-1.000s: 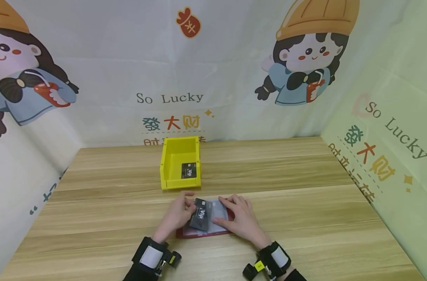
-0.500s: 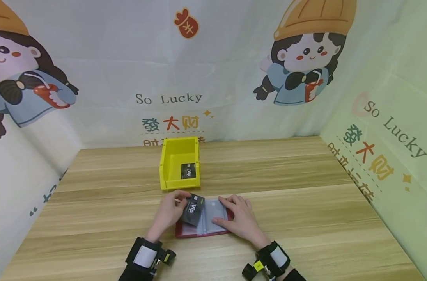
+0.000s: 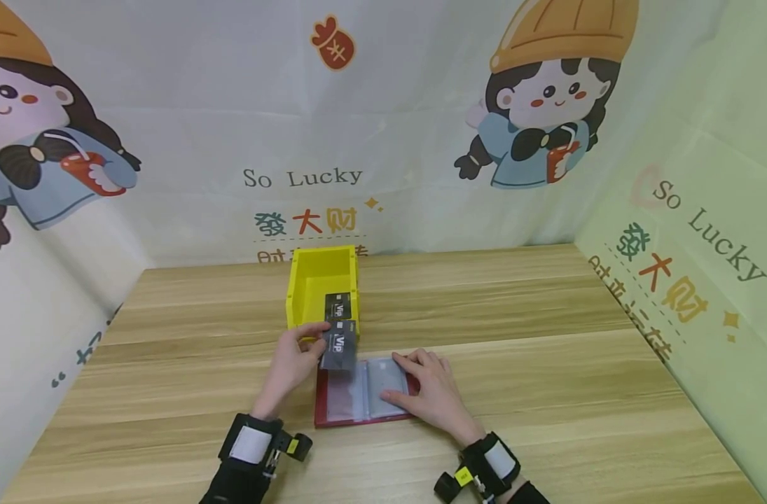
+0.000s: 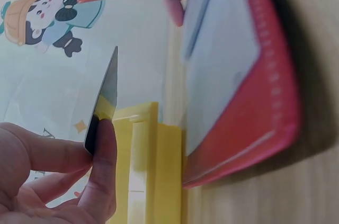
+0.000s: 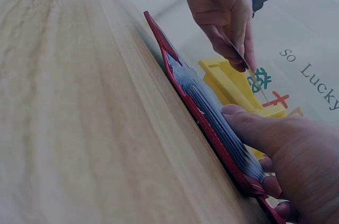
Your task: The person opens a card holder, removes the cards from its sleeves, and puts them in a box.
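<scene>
My left hand [image 3: 290, 359] pinches a black card [image 3: 340, 346] printed "Vip" between thumb and fingers, over the near end of the yellow bin [image 3: 307, 287]. In the left wrist view the held card [image 4: 106, 97] is seen almost edge-on, raised off the table. Below it lies an open red card holder [image 3: 321, 406] with clear plastic sleeves. My right hand [image 3: 435, 392] holds the holder's right side, thumb on the sleeves [image 5: 212, 113] and the other fingers round its edge. Another black Vip card [image 3: 337, 305] lies inside the bin, its lower part covered by the held card.
The wooden table [image 3: 515, 301] runs back to a white printed backdrop [image 3: 415, 203], with a side panel [image 3: 686, 196] on the right. The bin stands near the table's back edge, just beyond the holder.
My left hand has lifted the black card off the holder's left page and carried it forward to the bin's near end, uncovering the clear sleeve. The right hand has stayed in place.
</scene>
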`<state>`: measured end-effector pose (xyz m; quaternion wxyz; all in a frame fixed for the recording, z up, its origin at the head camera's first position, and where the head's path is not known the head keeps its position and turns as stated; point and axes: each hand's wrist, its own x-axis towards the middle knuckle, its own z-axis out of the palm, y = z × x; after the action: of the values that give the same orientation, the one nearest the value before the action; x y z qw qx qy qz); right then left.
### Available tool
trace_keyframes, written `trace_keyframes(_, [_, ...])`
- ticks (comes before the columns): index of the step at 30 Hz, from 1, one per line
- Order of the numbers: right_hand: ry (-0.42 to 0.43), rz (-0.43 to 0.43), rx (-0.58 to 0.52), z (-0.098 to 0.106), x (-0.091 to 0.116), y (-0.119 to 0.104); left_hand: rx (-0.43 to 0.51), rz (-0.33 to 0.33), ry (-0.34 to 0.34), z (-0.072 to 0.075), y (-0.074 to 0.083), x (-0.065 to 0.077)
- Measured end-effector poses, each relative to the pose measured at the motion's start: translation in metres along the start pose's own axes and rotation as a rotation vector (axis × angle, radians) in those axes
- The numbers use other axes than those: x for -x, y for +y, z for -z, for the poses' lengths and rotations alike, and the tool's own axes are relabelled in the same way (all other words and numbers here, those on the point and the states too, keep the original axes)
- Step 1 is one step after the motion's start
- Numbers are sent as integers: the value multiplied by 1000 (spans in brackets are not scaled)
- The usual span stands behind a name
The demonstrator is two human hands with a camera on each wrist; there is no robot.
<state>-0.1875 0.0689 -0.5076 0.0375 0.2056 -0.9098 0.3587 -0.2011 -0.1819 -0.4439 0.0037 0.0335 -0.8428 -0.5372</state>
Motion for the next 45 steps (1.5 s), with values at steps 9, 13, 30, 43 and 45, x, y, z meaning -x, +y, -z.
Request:
trace_keyframes(9, [9, 12, 17, 0, 0, 1, 57, -12, 95, 4, 6, -18])
trace_keyframes(13, [9, 9, 8, 0, 0, 0, 26, 1, 129, 3, 8, -26])
trace_keyframes(30, [-12, 1, 4, 1, 1, -2, -113, 40, 189, -6, 12, -63])
trace_keyframes(43, [7, 8, 15, -1, 0, 0, -332, -46, 163, -19, 12, -71])
trace_keyframes(45, [7, 9, 14, -1, 0, 1, -358, -51, 156, -21, 11, -72])
